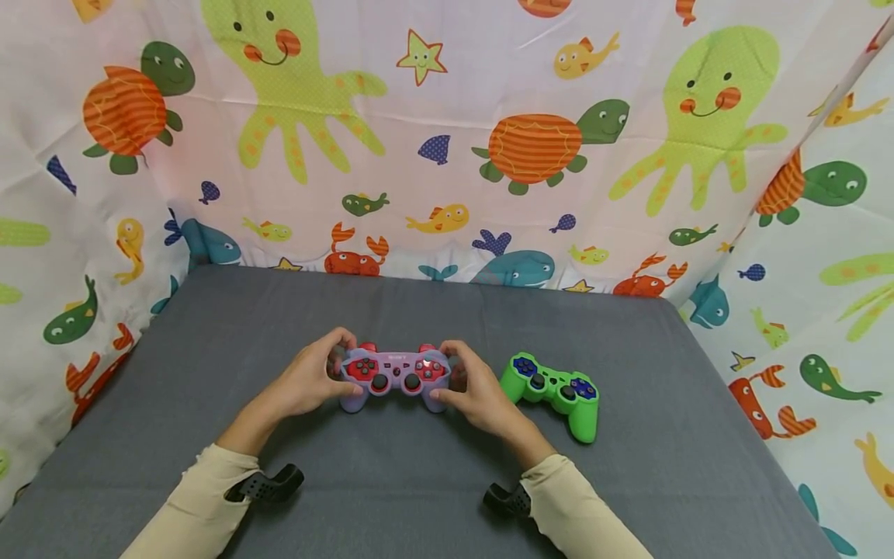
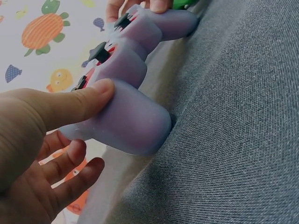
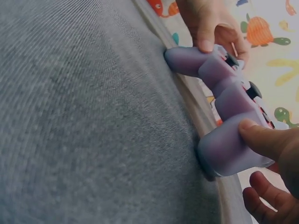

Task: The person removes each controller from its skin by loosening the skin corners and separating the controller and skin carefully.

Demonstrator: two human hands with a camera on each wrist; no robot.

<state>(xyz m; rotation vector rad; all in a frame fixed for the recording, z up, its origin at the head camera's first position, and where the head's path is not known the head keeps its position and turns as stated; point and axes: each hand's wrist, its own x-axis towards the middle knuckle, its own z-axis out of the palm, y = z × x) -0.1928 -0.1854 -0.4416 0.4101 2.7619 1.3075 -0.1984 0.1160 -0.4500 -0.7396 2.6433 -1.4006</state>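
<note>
A game controller with a pale purple sleeve and red button areas [image 1: 396,362] is held between both hands near the middle of the table. My left hand [image 1: 307,378] grips its left end, the thumb lying on the handle, as the left wrist view shows. On the other end, my right hand [image 1: 483,390] pinches it with the thumb over the right handle. In both wrist views the purple controller [image 2: 126,116] tilts with its handle tips at the grey cloth. To the right of my right hand lies a green controller [image 1: 559,390] with blue buttons, untouched.
Grey cloth [image 1: 391,497] covers the table. Behind it and along both sides hangs a white curtain [image 1: 461,78] printed with sea animals. A black strap [image 1: 268,485] sits at the left wrist, and another black strap [image 1: 507,501] at the right.
</note>
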